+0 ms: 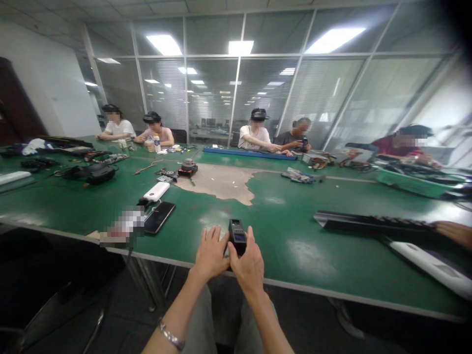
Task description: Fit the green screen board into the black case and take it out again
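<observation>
A small black boxy device with a little screen (238,231) stands near the front edge of the green table, directly in front of me. My right hand (250,260) is closed around its right and near sides, thumb toward the left. Beside its left side lies my left hand (211,250), fingers stretched out and somewhat spread, with the fingertips on the tabletop. Whether the left thumb touches the device I cannot tell. A black smartphone (161,218) rests to the left, close to a white power bank (157,191).
On the right lie a long black channel-shaped strip (368,220) and a white bar-shaped device (435,265), with another person's hand (455,232) at the strip. Farther back are a green basket (413,186) of cables, gloves (298,175) and a black-orange part (188,168). Several people sit opposite.
</observation>
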Demonstrator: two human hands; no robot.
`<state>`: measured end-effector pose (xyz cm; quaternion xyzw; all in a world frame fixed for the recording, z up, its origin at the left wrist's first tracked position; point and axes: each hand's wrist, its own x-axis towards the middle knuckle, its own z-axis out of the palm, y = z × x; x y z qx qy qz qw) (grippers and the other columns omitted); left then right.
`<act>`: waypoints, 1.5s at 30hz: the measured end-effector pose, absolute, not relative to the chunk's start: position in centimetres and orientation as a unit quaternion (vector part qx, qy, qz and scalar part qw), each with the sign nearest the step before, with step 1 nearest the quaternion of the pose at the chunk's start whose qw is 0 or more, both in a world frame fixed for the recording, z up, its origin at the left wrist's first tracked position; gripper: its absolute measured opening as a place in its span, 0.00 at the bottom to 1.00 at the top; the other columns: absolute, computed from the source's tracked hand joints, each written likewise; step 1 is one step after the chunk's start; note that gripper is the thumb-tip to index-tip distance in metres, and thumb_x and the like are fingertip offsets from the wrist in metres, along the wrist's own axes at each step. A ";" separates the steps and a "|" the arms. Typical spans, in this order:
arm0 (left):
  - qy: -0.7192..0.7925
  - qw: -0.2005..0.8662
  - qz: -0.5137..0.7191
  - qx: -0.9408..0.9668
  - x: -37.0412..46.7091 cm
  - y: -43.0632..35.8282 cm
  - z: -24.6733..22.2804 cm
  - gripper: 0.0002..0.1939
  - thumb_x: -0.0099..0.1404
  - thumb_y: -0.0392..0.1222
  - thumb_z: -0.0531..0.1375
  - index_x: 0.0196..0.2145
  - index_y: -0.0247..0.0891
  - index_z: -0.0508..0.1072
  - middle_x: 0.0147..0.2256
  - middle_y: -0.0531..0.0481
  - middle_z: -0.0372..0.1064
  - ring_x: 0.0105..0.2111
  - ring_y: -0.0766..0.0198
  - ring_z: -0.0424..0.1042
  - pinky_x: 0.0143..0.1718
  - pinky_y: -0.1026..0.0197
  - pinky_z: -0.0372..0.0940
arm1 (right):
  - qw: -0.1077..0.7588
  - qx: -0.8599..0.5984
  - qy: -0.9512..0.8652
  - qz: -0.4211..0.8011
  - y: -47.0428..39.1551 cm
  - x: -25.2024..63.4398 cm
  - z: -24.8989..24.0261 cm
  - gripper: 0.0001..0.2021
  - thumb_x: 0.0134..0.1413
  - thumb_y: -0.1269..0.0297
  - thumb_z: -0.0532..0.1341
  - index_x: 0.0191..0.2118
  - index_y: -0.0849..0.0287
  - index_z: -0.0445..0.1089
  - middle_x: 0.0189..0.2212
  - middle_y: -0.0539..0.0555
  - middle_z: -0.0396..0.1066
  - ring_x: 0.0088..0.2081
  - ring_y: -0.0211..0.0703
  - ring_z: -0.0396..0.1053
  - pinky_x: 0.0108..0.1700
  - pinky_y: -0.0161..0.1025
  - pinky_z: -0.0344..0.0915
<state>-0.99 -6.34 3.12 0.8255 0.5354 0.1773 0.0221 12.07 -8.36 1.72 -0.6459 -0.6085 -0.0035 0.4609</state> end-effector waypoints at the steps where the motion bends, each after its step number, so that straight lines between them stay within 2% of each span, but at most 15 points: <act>1: 0.535 0.021 0.176 0.826 -1.0 -6.4 3.2 0.30 0.66 0.52 0.51 0.64 0.44 0.57 0.66 0.44 0.50 0.66 0.49 0.47 0.65 0.41 0.40 | 0.457 -0.650 -0.607 -0.004 -8.4 12.1 1.7 0.38 0.58 0.49 0.56 0.68 0.67 0.45 0.57 0.68 0.64 0.53 0.55 0.66 0.52 0.50 0.63; 8: 0.534 0.023 0.161 0.830 -0.9 -6.3 3.4 0.33 0.65 0.55 0.53 0.65 0.43 0.55 0.66 0.42 0.49 0.66 0.47 0.47 0.65 0.40 0.40 | 0.466 -0.663 -0.586 0.017 -8.4 11.7 3.8 0.37 0.58 0.52 0.55 0.67 0.67 0.46 0.54 0.68 0.66 0.52 0.56 0.67 0.52 0.50 0.64; 14: 0.532 0.024 0.167 0.829 -0.8 -6.3 3.6 0.37 0.65 0.66 0.50 0.65 0.44 0.56 0.66 0.42 0.49 0.66 0.45 0.47 0.64 0.38 0.41 | 0.538 -0.631 -0.558 0.020 -8.2 13.7 6.0 0.39 0.57 0.50 0.57 0.68 0.63 0.46 0.55 0.65 0.67 0.55 0.54 0.66 0.55 0.49 0.62; 17: 0.535 0.027 0.172 0.827 -0.8 -6.3 3.6 0.39 0.64 0.69 0.48 0.64 0.44 0.56 0.66 0.42 0.49 0.66 0.45 0.47 0.64 0.38 0.41 | 0.542 -0.641 -0.544 0.015 -8.2 16.0 5.4 0.39 0.56 0.49 0.58 0.68 0.63 0.47 0.54 0.65 0.68 0.55 0.53 0.67 0.55 0.48 0.63; 25: 0.535 0.026 0.170 0.827 -0.8 -6.2 3.3 0.39 0.65 0.70 0.46 0.65 0.44 0.56 0.67 0.42 0.49 0.66 0.46 0.47 0.65 0.39 0.41 | 0.498 -0.687 -0.529 0.016 -8.0 20.2 2.5 0.39 0.54 0.48 0.58 0.67 0.63 0.50 0.54 0.63 0.69 0.53 0.54 0.69 0.55 0.49 0.64; 34: 0.534 0.028 0.170 0.828 -0.8 -6.2 3.3 0.39 0.65 0.70 0.46 0.65 0.44 0.56 0.67 0.42 0.48 0.66 0.46 0.47 0.65 0.39 0.41 | 0.465 -0.703 -0.538 -0.012 -8.5 20.0 1.9 0.40 0.54 0.50 0.58 0.67 0.66 0.48 0.52 0.65 0.70 0.50 0.57 0.71 0.51 0.51 0.66; 41: 0.534 0.027 0.172 0.827 -0.8 -6.2 3.4 0.40 0.65 0.70 0.45 0.64 0.42 0.57 0.66 0.41 0.48 0.66 0.46 0.46 0.65 0.40 0.41 | 0.464 -0.691 -0.553 -0.045 -8.2 19.8 1.5 0.42 0.53 0.49 0.59 0.67 0.68 0.46 0.59 0.69 0.61 0.57 0.57 0.63 0.57 0.51 0.61; 45: 0.534 0.029 0.169 0.828 -0.8 -6.2 3.4 0.40 0.65 0.70 0.46 0.64 0.42 0.57 0.66 0.42 0.48 0.66 0.46 0.46 0.65 0.40 0.41 | 0.469 -0.693 -0.546 -0.044 -8.2 19.9 1.5 0.42 0.53 0.49 0.59 0.67 0.68 0.46 0.58 0.68 0.63 0.57 0.58 0.63 0.57 0.52 0.61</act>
